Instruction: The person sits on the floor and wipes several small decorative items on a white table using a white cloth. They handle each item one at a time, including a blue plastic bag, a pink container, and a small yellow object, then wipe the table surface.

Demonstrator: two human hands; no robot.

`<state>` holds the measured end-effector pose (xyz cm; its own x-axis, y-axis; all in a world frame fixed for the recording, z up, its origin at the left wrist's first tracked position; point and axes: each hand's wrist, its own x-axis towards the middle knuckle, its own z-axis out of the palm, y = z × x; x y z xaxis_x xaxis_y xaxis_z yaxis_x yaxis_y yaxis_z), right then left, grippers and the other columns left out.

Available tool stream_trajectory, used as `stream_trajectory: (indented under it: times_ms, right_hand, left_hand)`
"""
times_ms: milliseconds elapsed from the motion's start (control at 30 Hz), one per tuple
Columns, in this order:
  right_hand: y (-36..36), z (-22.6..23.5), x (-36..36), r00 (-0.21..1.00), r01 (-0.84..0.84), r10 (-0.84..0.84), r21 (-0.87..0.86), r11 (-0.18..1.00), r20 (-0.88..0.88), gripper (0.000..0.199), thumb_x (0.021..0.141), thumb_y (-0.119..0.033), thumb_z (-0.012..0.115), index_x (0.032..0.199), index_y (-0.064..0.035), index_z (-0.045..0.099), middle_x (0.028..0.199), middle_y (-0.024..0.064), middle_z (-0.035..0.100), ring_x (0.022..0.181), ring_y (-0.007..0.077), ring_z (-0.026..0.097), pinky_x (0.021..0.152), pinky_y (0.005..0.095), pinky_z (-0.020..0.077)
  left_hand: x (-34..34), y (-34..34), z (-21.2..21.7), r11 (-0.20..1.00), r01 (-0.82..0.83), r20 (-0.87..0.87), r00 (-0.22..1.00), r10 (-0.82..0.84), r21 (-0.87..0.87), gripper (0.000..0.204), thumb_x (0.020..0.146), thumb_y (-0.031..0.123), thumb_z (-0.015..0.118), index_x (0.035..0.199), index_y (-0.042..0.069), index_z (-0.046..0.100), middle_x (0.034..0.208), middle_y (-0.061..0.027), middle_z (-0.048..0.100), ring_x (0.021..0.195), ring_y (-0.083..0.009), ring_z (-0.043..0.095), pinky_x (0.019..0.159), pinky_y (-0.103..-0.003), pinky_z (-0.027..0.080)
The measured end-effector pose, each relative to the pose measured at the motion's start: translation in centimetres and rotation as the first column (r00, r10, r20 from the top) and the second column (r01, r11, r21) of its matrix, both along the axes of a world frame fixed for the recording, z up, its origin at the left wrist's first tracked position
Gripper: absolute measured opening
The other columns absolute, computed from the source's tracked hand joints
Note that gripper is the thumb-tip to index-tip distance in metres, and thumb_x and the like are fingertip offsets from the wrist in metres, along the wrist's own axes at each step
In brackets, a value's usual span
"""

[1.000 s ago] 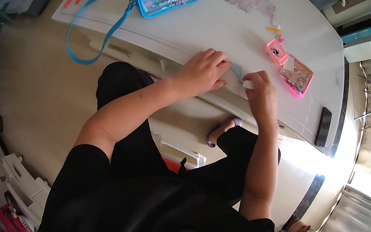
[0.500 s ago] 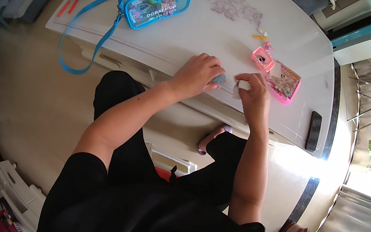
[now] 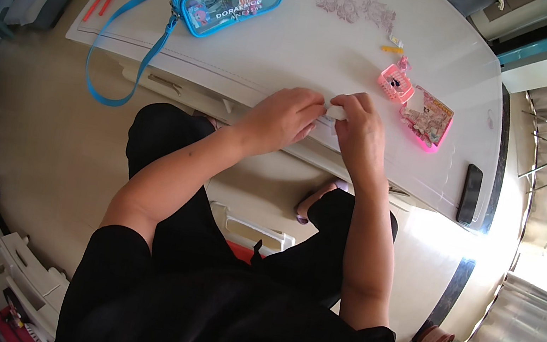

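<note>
Pinch grip near the front edge of the table (image 3: 321, 50)

My right hand (image 3: 364, 134) is partly closed, its fingers pinching a small white piece (image 3: 335, 113) between my two hands. My left hand (image 3: 283, 117) is loosely curled, fingertips just beside the piece; I cannot tell whether it grips anything. Right of both stands a pink basket (image 3: 396, 84); a blue-trimmed clear bag (image 3: 231, 7) lies leftward.

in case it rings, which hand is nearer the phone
Right. The right hand is left of the phone, across some table; the left hand is farther left, on the right hand's far side from it. Neither touches it.
</note>
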<state>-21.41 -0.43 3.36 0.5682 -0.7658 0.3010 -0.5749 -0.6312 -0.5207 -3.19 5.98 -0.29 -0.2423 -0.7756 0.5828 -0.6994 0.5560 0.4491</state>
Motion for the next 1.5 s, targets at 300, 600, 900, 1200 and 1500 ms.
stream_trajectory:
  times_ms: [300, 600, 900, 1200, 1500]
  right_hand:
    - [-1.5, -0.7, -0.8, 0.997, 0.021, -0.020, 0.012, 1.000, -0.074, 0.030, 0.072, 0.008, 0.064, 0.097, -0.0069, 0.067, 0.100, 0.0129, 0.062, 0.097, 0.0363, 0.062, 0.081, 0.0462, 0.0520]
    - [-1.7, -0.2, -1.9, 0.997, 0.071, -0.071, 0.002, 0.997, -0.034, 0.034, 0.072, 0.009, 0.063, 0.100, -0.0074, 0.069, 0.103, 0.0132, 0.063, 0.093, 0.0372, 0.064, 0.079, 0.0451, 0.0521]
    - [-0.5, 0.0, -0.7, 0.990, -0.091, 0.100, 0.097, 0.991, -0.098, 0.034, 0.073, 0.008, 0.066, 0.102, -0.0097, 0.067, 0.103, 0.0113, 0.062, 0.095, 0.0360, 0.064, 0.079, 0.0451, 0.0521]
    - [-2.6, -0.2, -4.6, 0.982, 0.172, -0.168, 0.047, 0.984, -0.088, 0.035, 0.072, 0.011, 0.061, 0.100, -0.0080, 0.069, 0.101, 0.0119, 0.064, 0.089, 0.0352, 0.065, 0.075, 0.0429, 0.0513]
    - [-0.5, -0.9, 0.3, 0.995, -0.065, 0.061, -0.057, 0.996, -0.076, 0.038, 0.070, 0.010, 0.067, 0.103, -0.0088, 0.067, 0.103, 0.0102, 0.062, 0.098, 0.0336, 0.064, 0.079, 0.0439, 0.0538]
  left_hand:
    - [0.6, 0.4, -1.3, 0.999, 0.037, 0.083, 0.996, -0.037, 0.010, 0.043, 0.073, -0.003, 0.071, 0.115, 0.000, 0.064, 0.121, -0.0105, 0.059, 0.106, -0.0298, 0.061, 0.088, -0.041, 0.053]
    - [0.7, 1.0, -1.6, 1.000, 0.002, 0.078, 0.997, 0.000, -0.022, 0.043, 0.075, -0.002, 0.070, 0.118, 0.003, 0.065, 0.123, -0.0084, 0.059, 0.111, -0.0287, 0.061, 0.094, -0.041, 0.052]
    - [0.4, 1.0, -1.3, 0.999, 0.001, 0.068, 0.998, 0.002, -0.040, 0.040, 0.075, -0.003, 0.071, 0.115, 0.003, 0.067, 0.122, -0.0088, 0.061, 0.114, -0.0286, 0.061, 0.095, -0.042, 0.053]
    - [0.7, 1.0, -0.7, 1.000, 0.012, 0.130, 0.991, -0.015, 0.026, 0.043, 0.075, -0.003, 0.070, 0.117, 0.004, 0.067, 0.121, -0.0075, 0.062, 0.115, -0.0283, 0.061, 0.097, -0.040, 0.052]
    - [0.8, 0.6, 0.2, 0.984, 0.056, 0.109, 0.991, -0.075, 0.171, 0.038, 0.075, -0.004, 0.071, 0.113, 0.003, 0.068, 0.116, -0.0091, 0.064, 0.109, -0.0296, 0.063, 0.091, -0.041, 0.054]
